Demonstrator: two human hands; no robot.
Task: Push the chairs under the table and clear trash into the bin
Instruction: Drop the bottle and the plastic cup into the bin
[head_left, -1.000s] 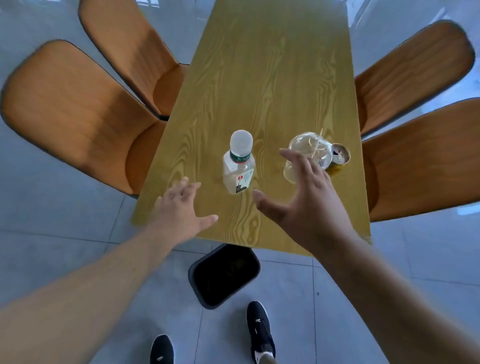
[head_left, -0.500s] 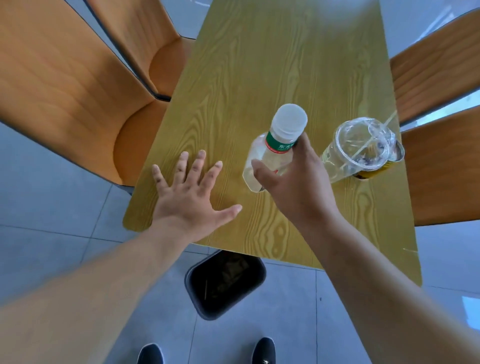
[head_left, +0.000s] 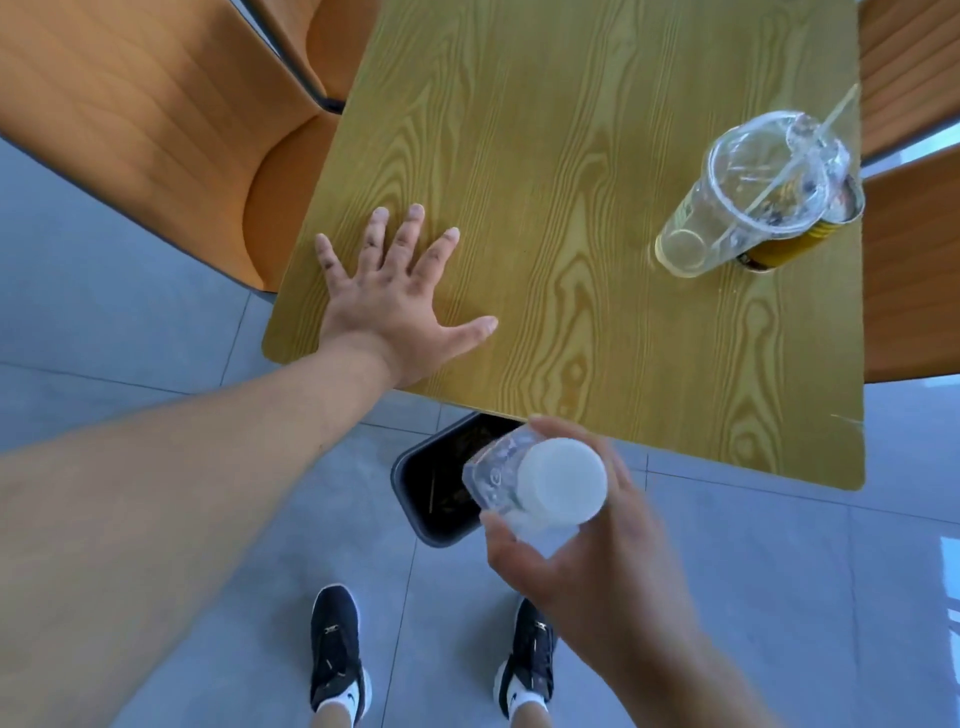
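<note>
While the left hand (head_left: 387, 306) lies flat with fingers spread on the near left corner of the tabletop (head_left: 571, 156), the right hand (head_left: 587, 545) is closed around a clear plastic bottle (head_left: 511, 486) with a white cap (head_left: 563, 480). That bottle is held off the tabletop, just past its near edge, with the cap turned up toward the camera and the body pointing down. Directly below and a little to the left of it, a black bin (head_left: 441, 493) stands on the grey tiled floor (head_left: 156, 338), partly tucked under the near edge of the tabletop; some dark contents show inside, too dim to make out.

On the right side of the tabletop stands a clear plastic cup (head_left: 748, 197) with a lid and a straw (head_left: 831, 114) sticking out toward the far right. Touching it on its right is a yellow can (head_left: 784, 249), mostly hidden behind the cup.

An orange wooden chair (head_left: 145, 130) sits at the left with its seat partly under the tabletop, and a second chair (head_left: 332, 47) is beyond it. Two more chairs (head_left: 909, 260) show at the right edge. Two black shoes (head_left: 335, 649) stand on the floor at the near side.
</note>
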